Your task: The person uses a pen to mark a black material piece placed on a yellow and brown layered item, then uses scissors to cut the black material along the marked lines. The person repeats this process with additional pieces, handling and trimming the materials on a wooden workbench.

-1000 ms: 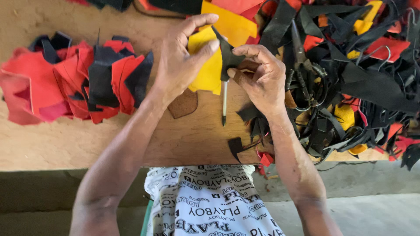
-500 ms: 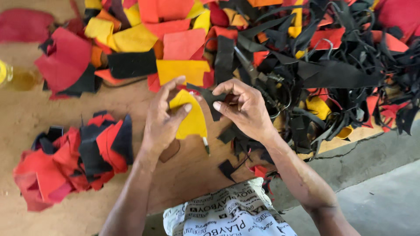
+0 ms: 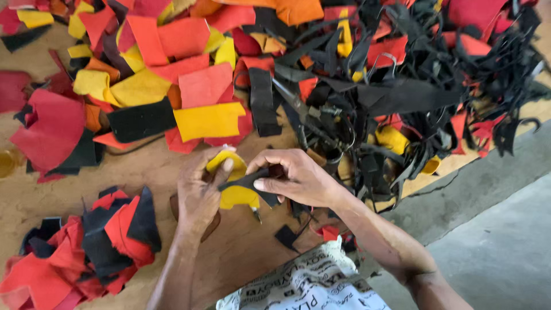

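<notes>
Over the brown work board [image 3: 155, 172], the left hand [image 3: 198, 192] pinches a small yellow leather piece [image 3: 232, 183]; the right hand [image 3: 295, 178] grips a black strip [image 3: 252, 182] laid across it. Red-and-black cut pieces [image 3: 86, 247] lie near left; mixed scraps [image 3: 344, 74] far.

Left hand [image 3: 198, 192], right hand [image 3: 293, 178] pinching together

You see soft, even daylight across the counter [image 3: 63, 172], with faint shadows under the scraps, no glare, and slight motion blur softening edges throughout.
</notes>
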Demonstrator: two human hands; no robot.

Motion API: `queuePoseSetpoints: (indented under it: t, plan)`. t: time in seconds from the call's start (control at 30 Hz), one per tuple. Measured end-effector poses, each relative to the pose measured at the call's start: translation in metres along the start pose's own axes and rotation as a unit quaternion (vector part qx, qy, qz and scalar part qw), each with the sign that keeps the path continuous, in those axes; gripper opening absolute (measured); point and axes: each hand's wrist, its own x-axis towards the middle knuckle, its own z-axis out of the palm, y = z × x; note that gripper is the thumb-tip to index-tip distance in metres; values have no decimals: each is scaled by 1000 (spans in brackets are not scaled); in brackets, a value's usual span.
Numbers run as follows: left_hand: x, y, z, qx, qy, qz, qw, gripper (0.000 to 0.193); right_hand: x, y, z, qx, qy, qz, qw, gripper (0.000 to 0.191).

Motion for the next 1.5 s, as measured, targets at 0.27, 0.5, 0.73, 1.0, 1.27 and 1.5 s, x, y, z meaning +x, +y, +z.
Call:
queuePoseSetpoints:
  t: [0.27, 0.5, 0.73, 1.0, 1.27, 1.5]
  plan:
    - [-13, 19, 10, -45, -111, -20, 993, 50, -8, 18, -28, 215, 144, -145, 955, 33]
    - [-21, 24, -31, -63, -45, 22, 997, 31, 1, 27, 24, 94, 166, -112, 975, 40]
    - [-33, 8, -110, -96, 45, 43, 993, 24, 44, 21, 102, -186, 55, -97, 976, 39]
    - [-41, -12, -158, -150, 171, 42, 973, 32, 84, 13, 183, -411, 0, -215, 886, 68]
    - [-49, -18, -189, -156, 227, 67, 959, 25, 103, 9, 184, -318, -35, -72, 945, 61]
    - [-48, -27, -176, -208, 188, 27, 960, 25, 106, 3, 111, -48, -55, -88, 993, 43]
